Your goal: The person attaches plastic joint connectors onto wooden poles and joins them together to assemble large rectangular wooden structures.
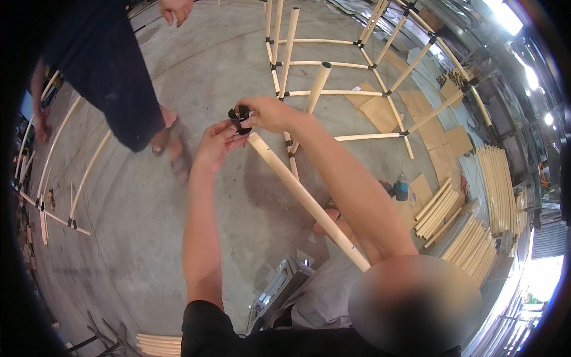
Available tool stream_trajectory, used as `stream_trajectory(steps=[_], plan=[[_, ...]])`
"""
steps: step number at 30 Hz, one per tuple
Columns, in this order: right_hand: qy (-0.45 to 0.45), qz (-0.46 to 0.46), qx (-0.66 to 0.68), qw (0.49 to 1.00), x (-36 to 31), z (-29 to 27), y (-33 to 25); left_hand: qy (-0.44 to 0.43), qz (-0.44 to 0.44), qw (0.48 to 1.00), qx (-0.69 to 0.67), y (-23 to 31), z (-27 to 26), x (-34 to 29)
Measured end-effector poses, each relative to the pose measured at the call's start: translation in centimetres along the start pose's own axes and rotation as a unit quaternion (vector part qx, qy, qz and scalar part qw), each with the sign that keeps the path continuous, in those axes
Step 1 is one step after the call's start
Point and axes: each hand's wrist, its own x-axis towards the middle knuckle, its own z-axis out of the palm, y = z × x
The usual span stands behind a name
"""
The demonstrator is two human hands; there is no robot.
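Observation:
Out in front, both my hands meet at a black pipe joint (241, 119) made of curved pieces. My left hand (219, 141) pinches its lower left side with the fingertips. From the right, my right hand (266, 114) is closed round the other side of it. Just below the joint lies the upper end of a cream-coloured pipe (303, 195), which slants down to the right under my right forearm. Whether the pipe's end touches the joint I cannot tell.
Frames of cream pipes with black joints stand ahead (330, 64) and at the left (59, 217). A person in dark clothes (98, 71) stands at the upper left. Stacked pipes (496, 190), cardboard (380, 113) and a blue bottle (401, 189) lie right; a metal case (282, 285) sits below.

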Motion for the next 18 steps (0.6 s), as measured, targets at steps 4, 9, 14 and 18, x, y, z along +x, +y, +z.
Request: stream_trajectory(steps=[4,9,14,18], plan=[[0.008,0.021,-0.001,1.000,0.1,-0.1,-1.2,-0.005,0.008,0.996,0.088,1.6,-0.4,-1.1],[0.009,0.009,-0.006,1.000,0.0,-0.2,-1.0,-0.029,0.011,0.993,0.113,2.3,0.0,-1.8],[0.019,0.009,0.002,1.000,0.1,0.1,-1.1,-0.006,0.023,0.992,0.124,1.2,0.0,-1.6],[0.020,0.013,0.016,1.000,0.0,0.0,-1.0,-0.014,0.033,0.996,0.086,1.0,0.3,-1.7]])
